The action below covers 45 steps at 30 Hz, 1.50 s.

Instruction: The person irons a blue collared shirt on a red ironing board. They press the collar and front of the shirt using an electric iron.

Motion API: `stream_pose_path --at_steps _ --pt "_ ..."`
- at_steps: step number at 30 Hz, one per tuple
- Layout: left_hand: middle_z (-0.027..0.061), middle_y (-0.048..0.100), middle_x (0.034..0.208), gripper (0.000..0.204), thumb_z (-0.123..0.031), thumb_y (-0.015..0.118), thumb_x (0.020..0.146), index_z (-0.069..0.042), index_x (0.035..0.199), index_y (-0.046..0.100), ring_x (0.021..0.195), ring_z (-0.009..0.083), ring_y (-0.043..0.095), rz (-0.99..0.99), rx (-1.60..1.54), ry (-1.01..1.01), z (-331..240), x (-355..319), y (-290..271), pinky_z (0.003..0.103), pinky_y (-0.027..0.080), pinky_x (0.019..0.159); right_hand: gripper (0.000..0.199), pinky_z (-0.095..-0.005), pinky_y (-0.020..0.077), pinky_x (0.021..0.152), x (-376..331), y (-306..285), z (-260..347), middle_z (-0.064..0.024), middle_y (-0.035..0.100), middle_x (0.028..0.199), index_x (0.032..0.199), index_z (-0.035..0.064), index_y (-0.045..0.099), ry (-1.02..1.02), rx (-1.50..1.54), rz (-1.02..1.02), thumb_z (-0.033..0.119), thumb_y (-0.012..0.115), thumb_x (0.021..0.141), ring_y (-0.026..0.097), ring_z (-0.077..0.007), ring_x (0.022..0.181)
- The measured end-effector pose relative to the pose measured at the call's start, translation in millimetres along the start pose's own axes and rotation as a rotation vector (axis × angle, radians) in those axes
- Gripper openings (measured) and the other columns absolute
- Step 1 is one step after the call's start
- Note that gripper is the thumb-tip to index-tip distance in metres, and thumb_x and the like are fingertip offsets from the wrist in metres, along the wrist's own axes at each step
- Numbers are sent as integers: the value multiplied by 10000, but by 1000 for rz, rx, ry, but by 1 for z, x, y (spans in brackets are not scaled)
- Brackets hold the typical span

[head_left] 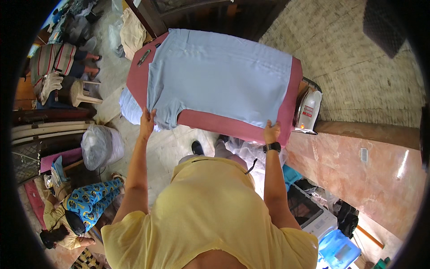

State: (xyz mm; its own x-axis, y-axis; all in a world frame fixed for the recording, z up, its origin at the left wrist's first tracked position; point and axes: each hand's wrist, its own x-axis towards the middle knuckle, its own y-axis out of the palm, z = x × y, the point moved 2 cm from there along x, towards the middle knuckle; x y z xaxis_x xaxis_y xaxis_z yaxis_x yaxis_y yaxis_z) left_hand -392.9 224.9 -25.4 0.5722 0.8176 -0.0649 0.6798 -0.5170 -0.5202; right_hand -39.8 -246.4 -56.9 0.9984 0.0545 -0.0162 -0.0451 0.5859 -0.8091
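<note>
Light-blue garment (219, 76): spread on the red padded surface (215, 122), long axis running left to right, its bulk lying beyond both hands.
Left grip (147, 123): pinching the edge beside the sleeve; the nearer hand to it.
Right grip (271, 132): at the near right corner; cannot tell whether pinching or resting.
Sleeve (168, 112): rumpled, hanging past the surface's near edge.
Body cloth: plain, mostly flat, faint creases.

The garment (219, 76) is pale blue, the board (138, 80) dusky red.
</note>
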Motion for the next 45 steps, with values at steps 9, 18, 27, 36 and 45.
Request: stream_pose_path --at_steps 9,18,27,36,45 --pt "85 678 1121 471 -460 628 931 -59 1177 643 993 210 638 162 -770 -239 -186 121 -45 344 491 908 319 -424 574 726 148 -122 123 -220 527 1210 1276 34 486 194 1200 242 57 518 959 586 -330 996" --pt "60 694 873 210 -194 486 1004 -85 960 659 815 204 682 376 -1188 166 -386 308 -122 390 573 787 355 -321 571 835 276 -285 317 -262 476 1387 1332 -87 517 -139 1111 243 -5 465 990 588 -275 1042" --pt "72 686 1051 274 -270 592 986 -65 1163 632 957 192 658 17 -1066 286 -409 81 -174 329 526 889 384 -249 515 903 127 -380 271 -151 543 1400 1340 -84 540 -328 1015 50 0 542 965 571 -172 1149" --pt "54 663 1112 364 -282 575 996 -24 1251 599 1030 137 598 -154 -431 -93 -161 -161 -185 302 463 907 375 -278 488 981 -120 -326 57 -140 620 1291 1323 -50 570 -18 623 123 2 573 952 597 -173 1146" --pt "104 530 661 212 -209 529 1025 -35 909 496 568 159 489 62 175 -211 40 -256 -107 374 404 528 293 -260 562 605 -228 -147 -78 -71 698 927 1127 -8 718 246 431 473 -5 596 862 624 -117 705"
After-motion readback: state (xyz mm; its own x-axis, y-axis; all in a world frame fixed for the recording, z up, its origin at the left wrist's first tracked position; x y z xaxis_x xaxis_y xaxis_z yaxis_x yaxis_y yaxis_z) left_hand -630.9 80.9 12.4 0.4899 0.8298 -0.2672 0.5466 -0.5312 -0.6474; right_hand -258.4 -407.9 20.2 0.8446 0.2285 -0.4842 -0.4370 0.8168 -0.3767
